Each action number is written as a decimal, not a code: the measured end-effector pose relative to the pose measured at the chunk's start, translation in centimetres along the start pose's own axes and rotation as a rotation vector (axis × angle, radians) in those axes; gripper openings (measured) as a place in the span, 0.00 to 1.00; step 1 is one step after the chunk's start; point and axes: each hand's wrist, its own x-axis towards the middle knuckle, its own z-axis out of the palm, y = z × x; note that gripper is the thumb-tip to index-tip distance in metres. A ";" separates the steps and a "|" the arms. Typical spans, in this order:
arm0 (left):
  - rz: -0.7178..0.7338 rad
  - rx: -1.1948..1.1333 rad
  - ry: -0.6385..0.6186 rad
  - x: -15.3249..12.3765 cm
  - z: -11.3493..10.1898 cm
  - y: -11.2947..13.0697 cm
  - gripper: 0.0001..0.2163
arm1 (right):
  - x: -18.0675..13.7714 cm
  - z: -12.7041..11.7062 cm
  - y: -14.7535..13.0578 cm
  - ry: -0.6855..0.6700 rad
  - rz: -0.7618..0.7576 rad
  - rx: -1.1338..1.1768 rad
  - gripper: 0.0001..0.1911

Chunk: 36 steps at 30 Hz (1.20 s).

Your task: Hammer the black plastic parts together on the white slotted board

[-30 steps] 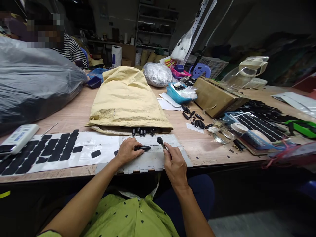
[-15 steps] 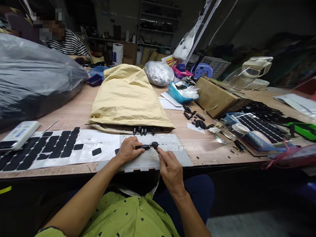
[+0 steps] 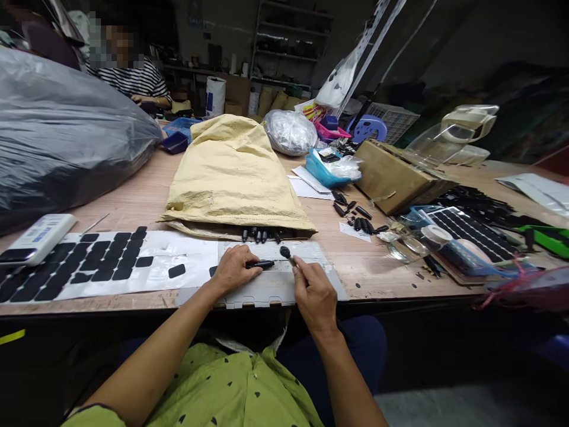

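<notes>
My left hand (image 3: 235, 270) rests on a grey board (image 3: 275, 290) at the table's front edge. Its fingers are closed round a slim black cylindrical piece (image 3: 265, 264), whose tip points right. In my right hand (image 3: 315, 292), thumb and fingers pinch the thin handle of a small tool with a round black head (image 3: 285, 253). The head is a little right of the black piece's tip, apart from it. Just beyond my hands, several black cylindrical parts (image 3: 258, 235) stick out from under the mouth of a yellow sack (image 3: 235, 172).
White sheet with black stickers (image 3: 176, 271) lies left, beside a white device (image 3: 38, 237). A big grey plastic bag (image 3: 66, 136) fills the far left. Loose black parts (image 3: 362, 225), a cardboard box (image 3: 395, 175) and a teal basket (image 3: 326, 172) stand right. Across the table sits a person in stripes (image 3: 151, 83).
The tool's round head has moved right, away from the black piece's tip, as my right hand drew back slightly. My left hand keeps its hold. The view has shifted a little.
</notes>
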 end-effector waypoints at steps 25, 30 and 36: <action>0.280 -0.078 -0.225 -2.9 -1.3 2.0 0.06 | 1.7 1.8 3.9 0.097 0.107 -0.347 0.12; 0.365 -0.013 -0.326 -5.7 -0.4 3.1 0.12 | 1.7 1.7 3.8 0.093 0.099 -0.362 0.12; 0.008 -0.060 -0.042 -2.6 -0.3 2.0 0.07 | 1.7 1.8 3.8 0.087 0.099 -0.376 0.11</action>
